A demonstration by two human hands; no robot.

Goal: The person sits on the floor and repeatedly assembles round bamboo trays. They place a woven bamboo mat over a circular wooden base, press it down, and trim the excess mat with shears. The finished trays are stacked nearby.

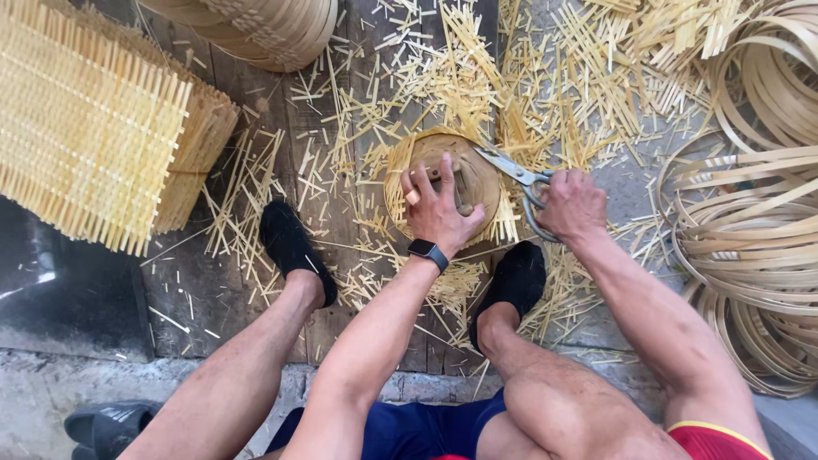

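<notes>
nearest the camera: two bare knees above dark blue shorts (pixel 409 430), with a red hem (pixel 716 441) at lower right. a black sandal (pixel 106 426) lies on the stone edge at lower left. further out, two feet in black shoes, one at (pixel 294 247) and one at (pixel 511 285), rest on dark boards (pixel 196 298) strewn with pale bamboo offcuts (pixel 443 85).

between the feet: the left hand (pixel 439 213), with a black watch (pixel 429 253) at the wrist, lies flat on a small round woven basket (pixel 477 175); its fingers are spread apart and press on the basket's top. the basket sits on the boards just ahead of the feet, ringed by untrimmed strip ends. the right hand (pixel 571 204) is closed around the handles of metal shears (pixel 515 175), fingers clamped together; the blades point left and reach the basket's far right rim. whether the blades are parted cannot be told.

to the right: coils of flat bamboo hoops (pixel 750 247) are stacked on the ground, well apart from the basket.

far left: a stack of square woven mats (pixel 94 128) with bristling edges. at the top edge, part of a stack of finished round baskets (pixel 273 30).
</notes>
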